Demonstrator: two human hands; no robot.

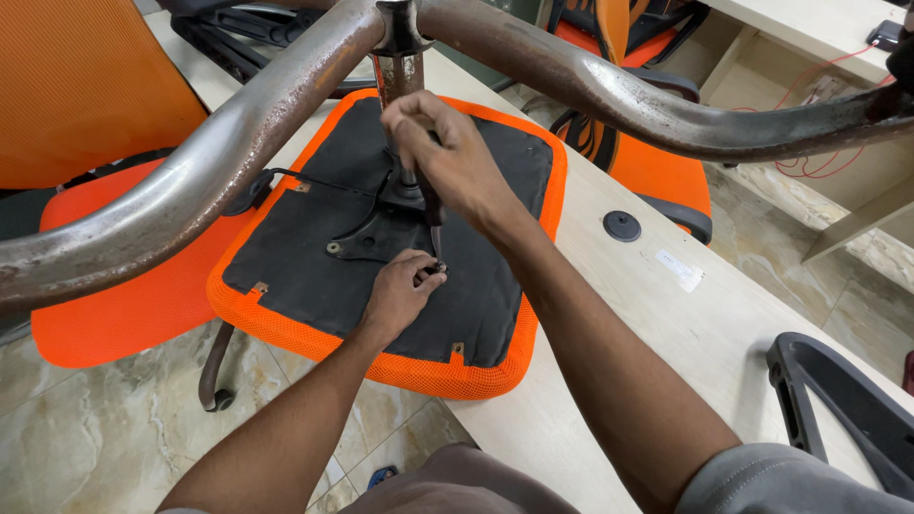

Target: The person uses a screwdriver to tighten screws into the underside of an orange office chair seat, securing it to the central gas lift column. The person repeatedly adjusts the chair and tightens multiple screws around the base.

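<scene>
An orange mesh chair seat point(314, 328) lies upside down on a pale table point(666, 324), its black underside up. A black metal plate point(367, 238) sits at its middle with a rusty column point(398, 76) rising to the metal star base legs point(238, 133). My right hand point(447, 157) grips a screwdriver point(435, 228) pointing straight down at a bolt on the plate's edge. My left hand point(400, 290) pinches that small bolt point(440, 268) with its fingertips, right at the screwdriver tip.
Another orange chair point(86, 95) stands at the left, a further one point(657, 171) beyond the table. A black chair armrest part point(838, 400) lies at the table's right edge. A round black grommet point(621, 226) sits in the tabletop. Marble floor tiles lie below.
</scene>
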